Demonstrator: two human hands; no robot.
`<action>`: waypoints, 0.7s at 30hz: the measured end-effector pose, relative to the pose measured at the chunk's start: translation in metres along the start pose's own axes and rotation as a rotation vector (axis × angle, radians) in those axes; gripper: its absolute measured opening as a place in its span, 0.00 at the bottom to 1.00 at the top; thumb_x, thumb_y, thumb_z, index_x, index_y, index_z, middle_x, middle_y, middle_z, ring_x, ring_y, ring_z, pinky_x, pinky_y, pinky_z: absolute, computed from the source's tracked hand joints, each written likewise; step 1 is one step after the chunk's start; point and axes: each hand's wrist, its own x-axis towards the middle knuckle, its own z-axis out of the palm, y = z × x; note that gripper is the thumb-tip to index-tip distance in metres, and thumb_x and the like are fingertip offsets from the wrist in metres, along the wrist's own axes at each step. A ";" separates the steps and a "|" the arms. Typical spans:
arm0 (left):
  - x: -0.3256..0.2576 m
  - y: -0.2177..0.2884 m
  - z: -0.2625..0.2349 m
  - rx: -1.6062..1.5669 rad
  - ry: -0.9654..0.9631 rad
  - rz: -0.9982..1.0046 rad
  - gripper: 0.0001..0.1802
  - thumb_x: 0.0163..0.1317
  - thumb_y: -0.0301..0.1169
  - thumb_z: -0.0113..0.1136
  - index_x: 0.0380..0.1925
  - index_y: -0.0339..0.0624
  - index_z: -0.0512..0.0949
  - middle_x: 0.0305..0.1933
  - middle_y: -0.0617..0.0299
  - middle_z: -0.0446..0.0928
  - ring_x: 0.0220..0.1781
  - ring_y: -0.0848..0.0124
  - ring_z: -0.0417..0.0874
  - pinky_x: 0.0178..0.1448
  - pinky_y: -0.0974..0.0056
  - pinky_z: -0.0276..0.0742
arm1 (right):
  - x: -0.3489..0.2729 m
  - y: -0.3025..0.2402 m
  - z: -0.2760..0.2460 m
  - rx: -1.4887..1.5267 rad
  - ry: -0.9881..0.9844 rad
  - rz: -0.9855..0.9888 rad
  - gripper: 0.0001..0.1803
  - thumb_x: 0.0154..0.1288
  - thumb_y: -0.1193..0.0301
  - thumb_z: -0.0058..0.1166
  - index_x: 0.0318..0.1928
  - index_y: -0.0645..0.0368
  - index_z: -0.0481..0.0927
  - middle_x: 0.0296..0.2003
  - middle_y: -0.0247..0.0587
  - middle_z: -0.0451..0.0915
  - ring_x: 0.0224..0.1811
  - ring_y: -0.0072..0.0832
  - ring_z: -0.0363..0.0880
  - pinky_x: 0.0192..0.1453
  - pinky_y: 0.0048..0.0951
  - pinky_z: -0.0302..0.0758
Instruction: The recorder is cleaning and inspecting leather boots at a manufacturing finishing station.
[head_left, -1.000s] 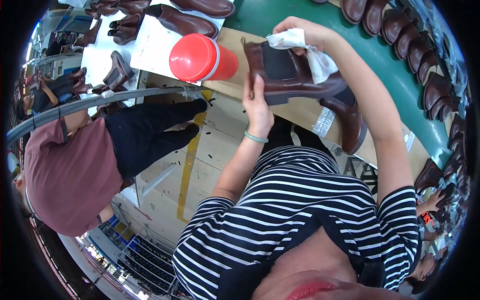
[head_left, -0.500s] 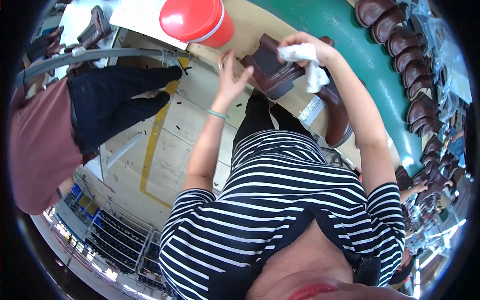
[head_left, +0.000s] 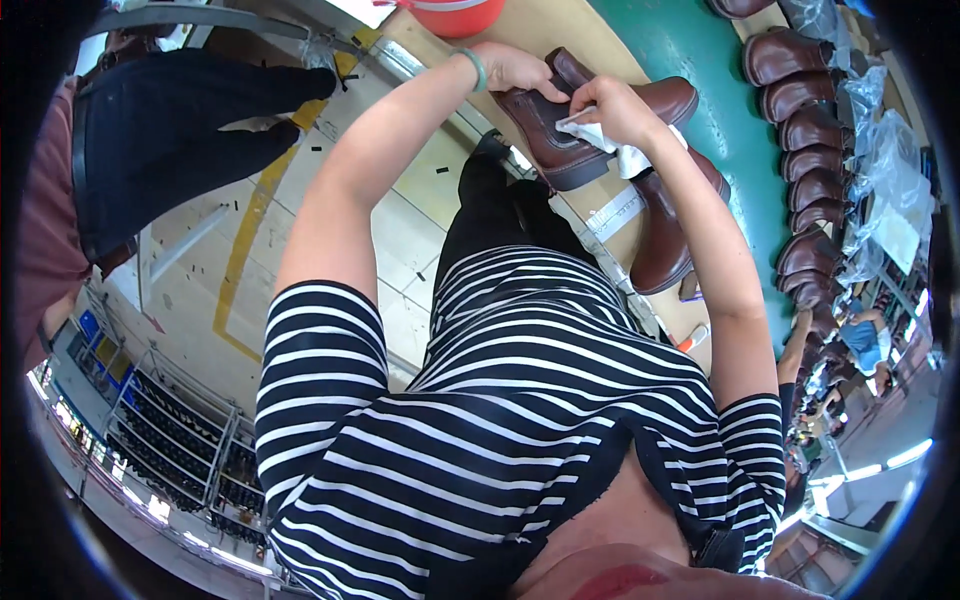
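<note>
A brown ankle boot with a dark side panel lies on the bench in front of me. My left hand, a green bangle at its wrist, is closed on the upper end of this boot. My right hand pinches a crumpled white cloth, part of which touches the boot's side. Beyond the two hands lies another brown boot, partly hidden by them. Nearer my body, to the right, rests a further brown boot, beside a white printed label.
A red bucket stands at the far end of the bench. A green surface runs along the right, with a row of brown boots and clear plastic wrap beyond. An orange-and-white tool lies near me. Another person stands at left.
My left hand has gone from open in the air to a hold on the boot. My right hand has brought the cloth down against it. The view has shifted, and the bucket sits higher.
</note>
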 end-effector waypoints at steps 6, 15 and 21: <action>0.005 -0.023 0.006 -0.148 -0.035 0.039 0.17 0.64 0.38 0.57 0.43 0.34 0.78 0.41 0.61 0.82 0.40 0.74 0.81 0.50 0.69 0.77 | 0.002 -0.015 0.023 -0.215 -0.020 0.039 0.04 0.47 0.70 0.64 0.27 0.55 0.85 0.29 0.47 0.82 0.37 0.44 0.80 0.41 0.39 0.75; 0.009 -0.034 0.009 -0.234 -0.035 0.119 0.16 0.65 0.36 0.56 0.43 0.33 0.78 0.41 0.59 0.82 0.39 0.73 0.82 0.50 0.67 0.77 | -0.011 -0.017 0.025 -0.314 0.001 0.088 0.08 0.49 0.66 0.65 0.28 0.55 0.82 0.32 0.41 0.81 0.39 0.42 0.80 0.40 0.40 0.75; 0.005 -0.030 0.013 -0.131 0.105 0.163 0.16 0.64 0.37 0.58 0.41 0.33 0.78 0.40 0.58 0.82 0.37 0.73 0.82 0.47 0.66 0.79 | -0.018 -0.020 0.045 -0.290 0.216 0.057 0.08 0.46 0.69 0.64 0.29 0.55 0.82 0.32 0.38 0.80 0.38 0.42 0.80 0.39 0.41 0.75</action>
